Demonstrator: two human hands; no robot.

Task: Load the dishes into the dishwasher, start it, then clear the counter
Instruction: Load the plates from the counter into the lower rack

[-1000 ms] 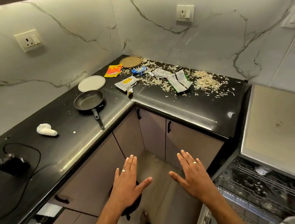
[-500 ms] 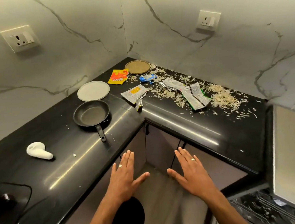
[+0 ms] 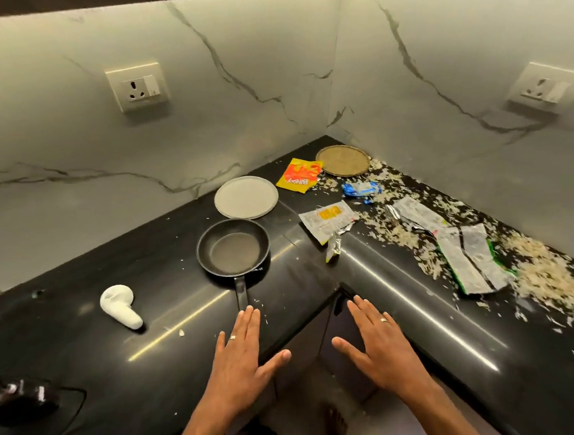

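A black frying pan (image 3: 233, 250) sits on the black L-shaped counter (image 3: 174, 370), its handle pointing toward me. Behind it lies a pale round plate (image 3: 246, 197), and a brown woven plate (image 3: 343, 160) rests in the corner. My left hand (image 3: 243, 354) hovers flat with straight fingers, its fingertips just short of the pan handle's end. My right hand (image 3: 378, 344) is spread flat over the counter's inner corner, holding nothing. The dishwasher is out of view.
Torn wrappers lie on the right counter wing: an orange packet (image 3: 298, 175), a blue one (image 3: 359, 188), silver ones (image 3: 471, 261), amid scattered pale flakes (image 3: 544, 276). A white earbud-shaped object (image 3: 119, 306) and a black device with cable (image 3: 16, 400) sit left.
The view has moved closer to the counter and turned left, so the dishwasher has left the frame. Both open hands have risen from in front of the cabinets to counter level near the pan handle.
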